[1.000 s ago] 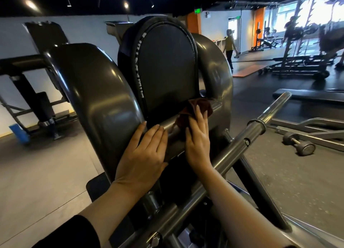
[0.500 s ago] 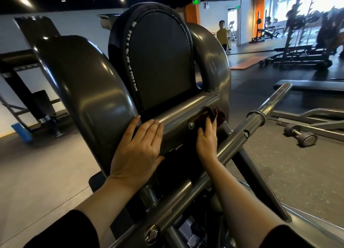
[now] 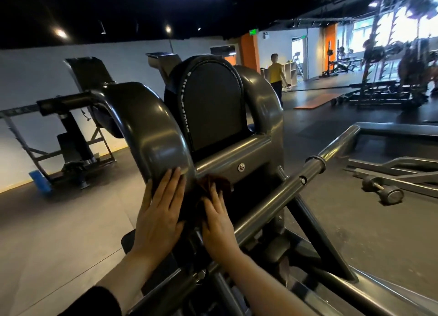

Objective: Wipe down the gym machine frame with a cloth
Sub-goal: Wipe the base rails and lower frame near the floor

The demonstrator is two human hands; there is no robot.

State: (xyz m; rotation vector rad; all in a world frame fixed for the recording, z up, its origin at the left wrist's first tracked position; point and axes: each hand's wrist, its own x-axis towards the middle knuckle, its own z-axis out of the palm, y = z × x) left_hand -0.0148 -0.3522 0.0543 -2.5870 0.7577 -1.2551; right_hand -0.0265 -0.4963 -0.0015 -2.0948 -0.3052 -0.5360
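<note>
The gym machine's dark grey frame (image 3: 151,135) curves up on both sides of a black back pad (image 3: 213,107). A crossbar (image 3: 227,159) with a bolt runs under the pad. My left hand (image 3: 161,211) rests flat, fingers straight, on the lower end of the left curved arm. My right hand (image 3: 216,223) presses a dark red-brown cloth (image 3: 214,184) against the frame just below the crossbar's left end, fingers extended over it. Much of the cloth is hidden under my fingers.
A steel bar (image 3: 315,166) slants up to the right beside my right hand. A dumbbell (image 3: 381,190) lies on the floor at right. Another machine (image 3: 75,135) stands at left by the wall. A person in a yellow top (image 3: 276,76) stands far back.
My right hand has slid the cloth left and down along the crossbar toward the left arm of the frame. My left hand has stayed on the curved arm. The head camera has tilted.
</note>
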